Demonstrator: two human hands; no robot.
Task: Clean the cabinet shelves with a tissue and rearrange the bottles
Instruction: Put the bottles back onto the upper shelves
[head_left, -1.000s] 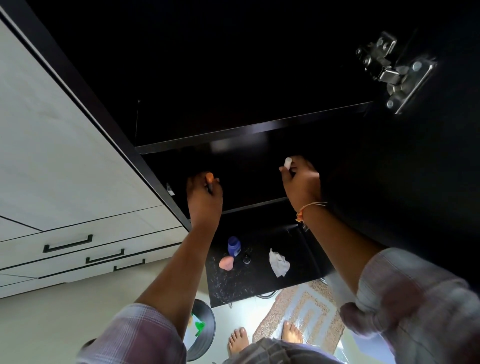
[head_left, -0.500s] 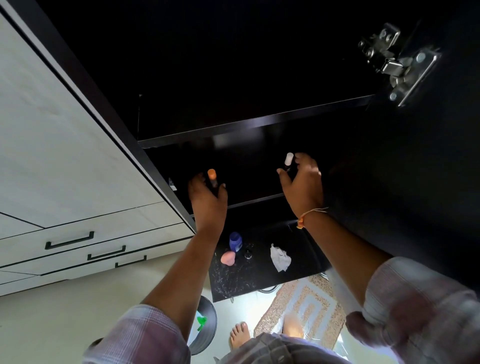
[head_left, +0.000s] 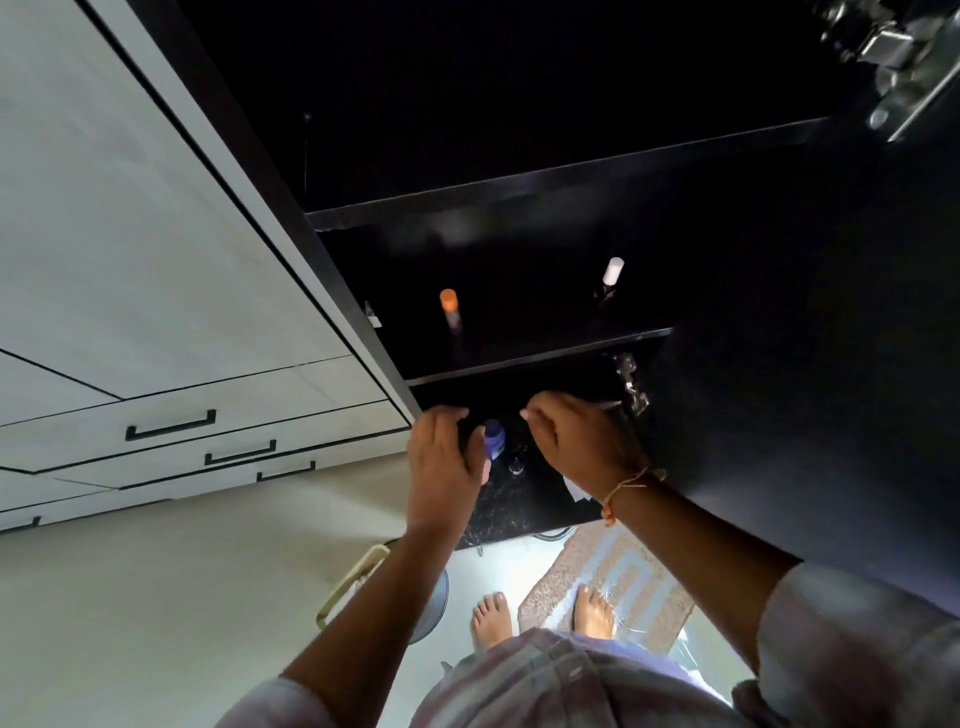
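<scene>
Rearranging step: orange-capped bottle (head_left: 449, 318) and white-capped bottle (head_left: 612, 274) standing on the shelf (head_left: 540, 358), left hand (head_left: 445, 467) and right hand (head_left: 582, 441) hovering loosely curled and empty over the worktop (head_left: 519, 506), likely reaching next for the blue bottle (head_left: 494, 439).

Patterned rug (head_left: 618, 587), white drawers (head_left: 171, 415), bin (head_left: 434, 605)

We saw a dark shelf (head_left: 540, 358) carrying an orange-capped bottle (head_left: 450, 314) at left and a white-capped bottle (head_left: 611, 275) at right, well apart. Below, the speckled counter (head_left: 519, 512) held a blue bottle (head_left: 494, 439) beside a small clear bottle (head_left: 515, 462).
</scene>
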